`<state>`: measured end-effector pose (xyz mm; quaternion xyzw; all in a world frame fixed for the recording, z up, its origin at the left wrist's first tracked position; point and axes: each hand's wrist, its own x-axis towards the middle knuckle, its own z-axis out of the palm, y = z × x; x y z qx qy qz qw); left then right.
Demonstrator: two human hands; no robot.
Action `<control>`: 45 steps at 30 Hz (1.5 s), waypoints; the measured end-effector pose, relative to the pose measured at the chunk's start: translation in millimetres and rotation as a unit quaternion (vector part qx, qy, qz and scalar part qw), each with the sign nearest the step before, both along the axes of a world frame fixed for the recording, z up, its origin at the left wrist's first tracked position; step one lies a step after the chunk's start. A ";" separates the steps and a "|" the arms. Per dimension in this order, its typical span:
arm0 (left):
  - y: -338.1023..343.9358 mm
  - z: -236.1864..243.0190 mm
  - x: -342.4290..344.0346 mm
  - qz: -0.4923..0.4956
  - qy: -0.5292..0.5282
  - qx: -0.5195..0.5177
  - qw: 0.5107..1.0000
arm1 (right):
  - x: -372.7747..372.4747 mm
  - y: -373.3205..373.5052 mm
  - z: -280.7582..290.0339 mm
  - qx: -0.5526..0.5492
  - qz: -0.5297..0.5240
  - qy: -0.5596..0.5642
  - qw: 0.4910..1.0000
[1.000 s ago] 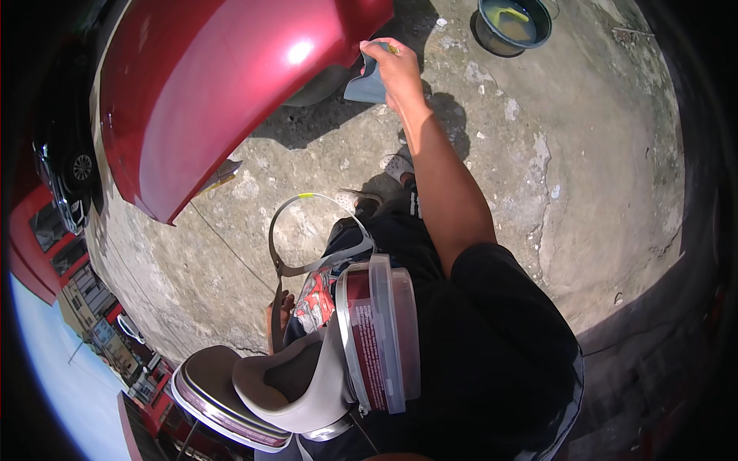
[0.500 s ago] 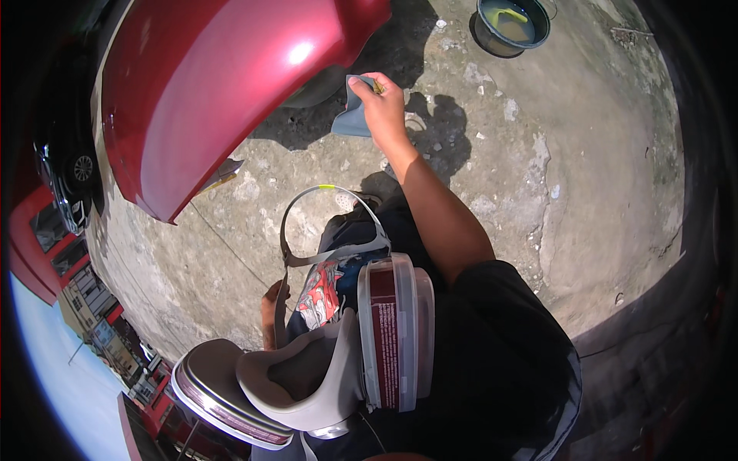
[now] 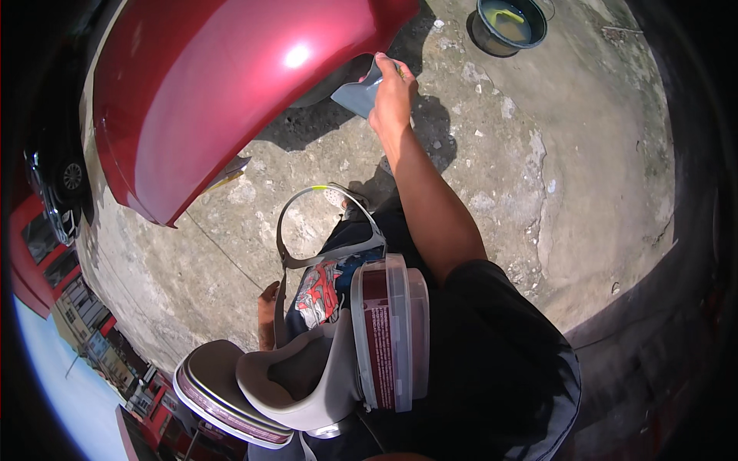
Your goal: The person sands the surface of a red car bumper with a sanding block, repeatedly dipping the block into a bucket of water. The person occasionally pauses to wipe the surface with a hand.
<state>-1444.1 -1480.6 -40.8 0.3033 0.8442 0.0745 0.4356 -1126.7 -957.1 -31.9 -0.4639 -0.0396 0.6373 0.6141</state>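
My right hand (image 3: 394, 96) is closed on a bent blue-grey sheet of sandpaper (image 3: 358, 97), gripped between thumb and fingers. A bit of yellow shows among those fingers. Just to the left of the sheet curves the edge of a glossy red car panel (image 3: 231, 84), with a pale, dull area across its face. The sheet comes close to that edge, but I cannot tell if they touch. Low on the left hangs my left hand (image 3: 268, 294), partly covered by a respirator strap; its fingers are too hidden to read.
A grey respirator (image 3: 307, 384) with two filter cartridges hangs in front of my chest, its strap looping forward. A black bucket (image 3: 480, 34) of cloudy water with a yellow-green thing inside stands on the cracked concrete floor (image 3: 600, 192). A dark car (image 3: 58, 180) is parked at far left.
My right hand has moved slightly up and right with the sandpaper, which is now tilted and bent differently. The view has shifted a little; my left hand hangs much as before.
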 end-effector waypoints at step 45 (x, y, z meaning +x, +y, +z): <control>30.6 27.1 14.6 0.067 -0.018 -0.038 0.997 | -34.1 -16.9 31.1 0.035 0.091 -0.248 0.964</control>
